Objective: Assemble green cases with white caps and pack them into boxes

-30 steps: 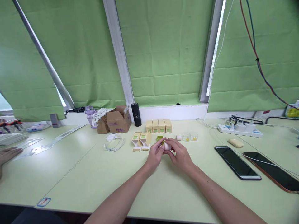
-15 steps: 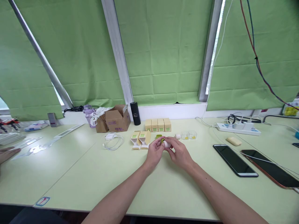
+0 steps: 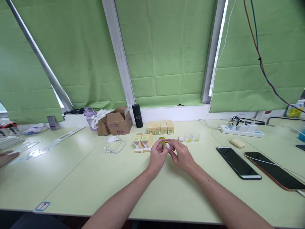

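My left hand (image 3: 157,156) and my right hand (image 3: 183,156) meet above the table, fingers closed round a small rounded white piece with a green part (image 3: 169,146). The left fingers are at its green side, the right fingers at its white side. Its exact kind is too small to tell, and fingers cover much of it. Just behind the left fingertips is another green bit (image 3: 161,138), partly hidden. Beyond my right hand are a small white piece (image 3: 181,139) and two clear cups (image 3: 195,138) with yellow inside. Left of my hands stand two opened small cartons (image 3: 146,142).
Several closed cartons (image 3: 157,128) stand in a row behind. A white charger with cable (image 3: 111,139), a brown box (image 3: 119,122) and a black bottle (image 3: 137,116) are leftward. Two phones (image 3: 238,163) and a power strip (image 3: 241,131) lie right. Another person's hand (image 3: 8,157) shows far left.
Both hands stay together on the white and green piece, with only slight finger movement. The green part shows a little differently between the fingers. The whole view has shifted slightly.
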Tool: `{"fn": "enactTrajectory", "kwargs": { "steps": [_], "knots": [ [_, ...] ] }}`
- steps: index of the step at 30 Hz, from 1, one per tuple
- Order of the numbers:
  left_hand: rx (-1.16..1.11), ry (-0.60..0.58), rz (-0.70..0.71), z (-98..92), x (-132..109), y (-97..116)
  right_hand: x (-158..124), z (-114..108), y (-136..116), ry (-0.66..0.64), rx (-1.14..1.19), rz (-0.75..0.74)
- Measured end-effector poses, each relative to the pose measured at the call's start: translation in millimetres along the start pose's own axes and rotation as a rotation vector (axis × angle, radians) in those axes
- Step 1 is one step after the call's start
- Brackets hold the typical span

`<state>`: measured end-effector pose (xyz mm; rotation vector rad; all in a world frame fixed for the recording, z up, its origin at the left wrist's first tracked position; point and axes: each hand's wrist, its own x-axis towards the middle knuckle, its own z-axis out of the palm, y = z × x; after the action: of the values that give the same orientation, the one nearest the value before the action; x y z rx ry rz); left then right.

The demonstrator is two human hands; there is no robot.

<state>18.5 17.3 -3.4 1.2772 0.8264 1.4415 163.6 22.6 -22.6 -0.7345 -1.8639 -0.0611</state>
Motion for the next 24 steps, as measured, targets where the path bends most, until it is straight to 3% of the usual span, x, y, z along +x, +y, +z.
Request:
{"fn": "enactTrajectory", "kwargs": {
  "steps": [4,12,24],
  "knots": [
    [0.017,-0.029,0.02,-2.7,0,-1,0,0,-3,-0.006,0.033,0.039],
    [-0.017,-0.206,0.042,-14.0,-1,-4,-4,0,-2,-0.023,0.071,0.116],
    [-0.017,-0.184,0.043,-12.6,2,-10,-7,1,-4,-0.052,0.078,0.101]
  ]
}}
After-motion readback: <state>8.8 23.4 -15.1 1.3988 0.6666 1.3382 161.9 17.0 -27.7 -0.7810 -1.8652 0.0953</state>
